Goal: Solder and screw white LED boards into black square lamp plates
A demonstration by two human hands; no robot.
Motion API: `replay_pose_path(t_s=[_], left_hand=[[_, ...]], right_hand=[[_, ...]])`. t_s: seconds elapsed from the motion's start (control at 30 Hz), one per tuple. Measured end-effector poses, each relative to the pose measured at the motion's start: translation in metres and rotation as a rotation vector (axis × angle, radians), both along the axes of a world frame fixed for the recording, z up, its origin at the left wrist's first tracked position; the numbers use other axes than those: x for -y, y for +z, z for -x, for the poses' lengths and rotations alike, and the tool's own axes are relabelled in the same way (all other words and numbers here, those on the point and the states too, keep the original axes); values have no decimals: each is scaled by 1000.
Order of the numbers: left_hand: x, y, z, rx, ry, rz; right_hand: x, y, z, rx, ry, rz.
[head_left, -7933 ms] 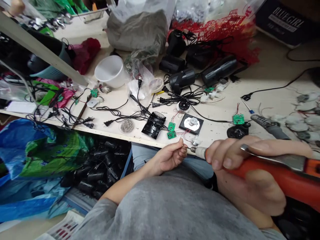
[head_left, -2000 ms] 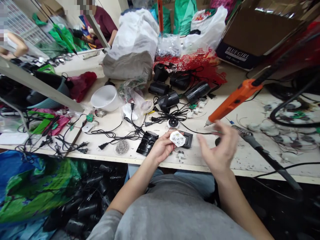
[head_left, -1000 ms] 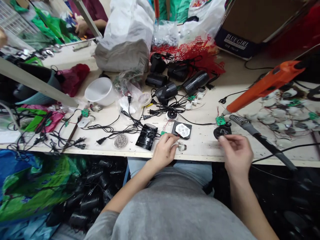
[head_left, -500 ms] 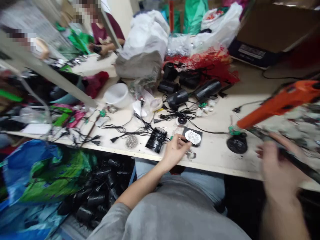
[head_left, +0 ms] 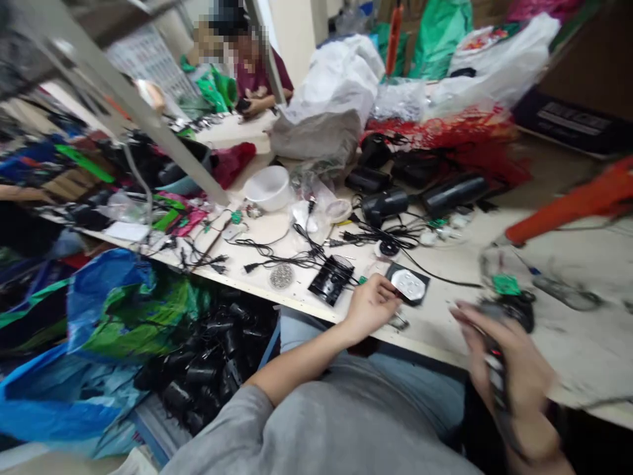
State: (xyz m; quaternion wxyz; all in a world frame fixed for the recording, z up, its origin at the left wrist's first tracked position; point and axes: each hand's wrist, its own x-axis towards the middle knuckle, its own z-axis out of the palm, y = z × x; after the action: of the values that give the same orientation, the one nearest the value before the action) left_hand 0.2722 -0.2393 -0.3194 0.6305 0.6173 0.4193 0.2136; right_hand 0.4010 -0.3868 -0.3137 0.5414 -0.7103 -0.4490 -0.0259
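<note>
My left hand (head_left: 373, 303) is closed at the near left corner of a black square plate, its fingertips pinching the edge. On that plate lies a white round LED disc (head_left: 409, 285). My right hand (head_left: 514, 369), blurred, is wrapped round a dark slim-handled tool (head_left: 496, 373) with a small red light; its exact kind is unclear. Beyond my right hand are a green circuit board (head_left: 506, 284) and a black round part (head_left: 519, 310). Left of my left hand sits a black cylindrical housing (head_left: 331, 280), with a round silvery mesh disc (head_left: 281, 277) beside it.
An orange tube-shaped tool (head_left: 568, 201) juts in from the right. Black cables (head_left: 386, 234), dark housings (head_left: 383, 206) and a white bowl (head_left: 268, 187) lie farther back. Below the table edge are several black parts (head_left: 212, 356) and a blue bag (head_left: 54, 402). Another person (head_left: 260, 79) sits across.
My right hand has come left and nearer to the LED plate, the dark tool swinging more upright. My left hand stays at the plate. The camera view has turned.
</note>
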Motion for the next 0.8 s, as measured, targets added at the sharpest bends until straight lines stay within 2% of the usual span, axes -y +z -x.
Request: replay_pose_path(t_s=[0.03,0.1,0.2,0.4,0.5,0.6,0.73,0.8], left_hand=[[0,-2,0,7,17,-8],[-1,-4,-1,21,37,-26],[-3,-5,0,41,23,-37],[-5,-4,2,-4,-27,-90],[-6,-6,4,-58,-51,-169],[-6,-10,9,-118,-99,-418],[-1,-20,14,-225,-216,-962],[1,-25,15,-275,-237,-1153]], right_hand=[[-14,-4,0,155,45,-41],[-37,-13,-4,316,96,-48],[-55,-22,-9,373,178,44],[-56,-25,-6,348,225,93],[-56,-26,-8,346,235,106],[-57,-27,-10,352,245,125],[-58,-27,-12,362,267,134],[-58,-26,-12,369,275,131]])
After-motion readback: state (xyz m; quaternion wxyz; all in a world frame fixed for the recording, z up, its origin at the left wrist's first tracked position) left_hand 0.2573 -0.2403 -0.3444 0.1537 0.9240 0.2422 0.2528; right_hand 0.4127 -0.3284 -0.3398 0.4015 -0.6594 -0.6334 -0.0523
